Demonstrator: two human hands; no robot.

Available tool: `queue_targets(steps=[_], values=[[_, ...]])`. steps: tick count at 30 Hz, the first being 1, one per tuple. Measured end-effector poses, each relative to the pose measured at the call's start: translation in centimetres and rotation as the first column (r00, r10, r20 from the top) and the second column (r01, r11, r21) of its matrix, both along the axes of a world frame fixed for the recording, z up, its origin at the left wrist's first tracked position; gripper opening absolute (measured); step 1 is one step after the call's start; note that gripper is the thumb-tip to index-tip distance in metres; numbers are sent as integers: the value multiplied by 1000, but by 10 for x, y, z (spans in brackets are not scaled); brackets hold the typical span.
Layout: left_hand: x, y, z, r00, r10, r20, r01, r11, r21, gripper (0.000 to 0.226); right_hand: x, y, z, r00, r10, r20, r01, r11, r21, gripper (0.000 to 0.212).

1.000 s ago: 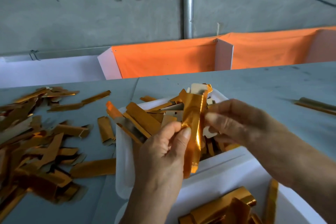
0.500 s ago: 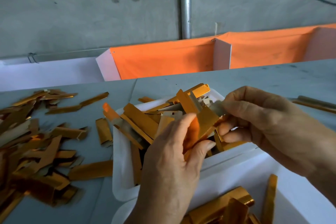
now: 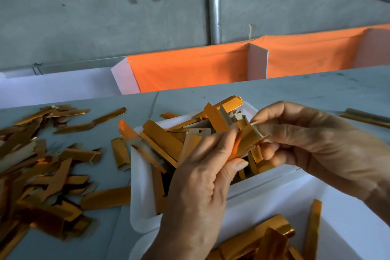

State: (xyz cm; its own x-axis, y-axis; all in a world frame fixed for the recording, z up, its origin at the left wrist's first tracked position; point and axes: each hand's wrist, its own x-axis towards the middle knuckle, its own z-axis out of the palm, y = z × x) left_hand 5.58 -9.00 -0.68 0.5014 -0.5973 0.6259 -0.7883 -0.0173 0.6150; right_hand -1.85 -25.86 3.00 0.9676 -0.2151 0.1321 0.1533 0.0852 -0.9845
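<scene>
Head view shows a big grey wall (image 3: pixel 105 17) far beyond both hands. It looks rough and spotty, like concrete. A round metal pipe (image 3: pixel 214 4) runs straight up it. Under the hands lies a flat, smooth, grey table (image 3: pixel 295 91). Beyond the hands, at the far edge of the table, hangs a long orange cloth (image 3: pixel 190 69). It looks soft and a bit wrinkled, and it is fixed to white boards.

Right below the hands sits a white tray (image 3: pixel 139 175) with round corners and a smooth, plastic look. It is full of a heap of gold strips (image 3: pixel 162 137). They are long, flat and shiny, and some show pale card backs. A second white tray (image 3: pixel 337 207) sits nearer to the person, under the wrists, right against the first one. It holds folded gold strips (image 3: pixel 263 238).

To the left of the left hand, a messy pile of gold strips (image 3: pixel 42 175) is spread on the table. To the right of the right hand, well apart from it, lie long gold sticks (image 3: pixel 367 117).

The left hand (image 3: pixel 202 186) pinches a gold card piece (image 3: pixel 247 141) between thumb and fingers. The right hand (image 3: pixel 312 145) pinches the pale top end of the same piece with curled fingers. The piece is up in the air between the two hands, just above the full tray. It is shiny gold outside, dull cream inside, and bent along a fold.
</scene>
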Motion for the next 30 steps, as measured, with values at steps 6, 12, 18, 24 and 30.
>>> queue_targets(steps=[6,12,18,24,30], values=[[1,2,-2,996,7,-89,-9,1000,-25,41,1,3,-7,999,-36,30,36,999,-16,12],[4,4,-6,990,-53,-127,45,997,-67,40,2,2,-10,998,55,3,-55,988,145,12],[4,4,-4,992,-78,-97,76,997,-29,42,2,-6,-13,988,152,-3,-150,978,148,27],[6,5,-6,988,-78,-132,77,997,-16,40,-2,4,-1,999,-8,43,21,948,-318,16],[6,4,-7,984,-75,-165,74,997,-12,41,-3,6,-4,987,-46,152,104,910,-401,7]])
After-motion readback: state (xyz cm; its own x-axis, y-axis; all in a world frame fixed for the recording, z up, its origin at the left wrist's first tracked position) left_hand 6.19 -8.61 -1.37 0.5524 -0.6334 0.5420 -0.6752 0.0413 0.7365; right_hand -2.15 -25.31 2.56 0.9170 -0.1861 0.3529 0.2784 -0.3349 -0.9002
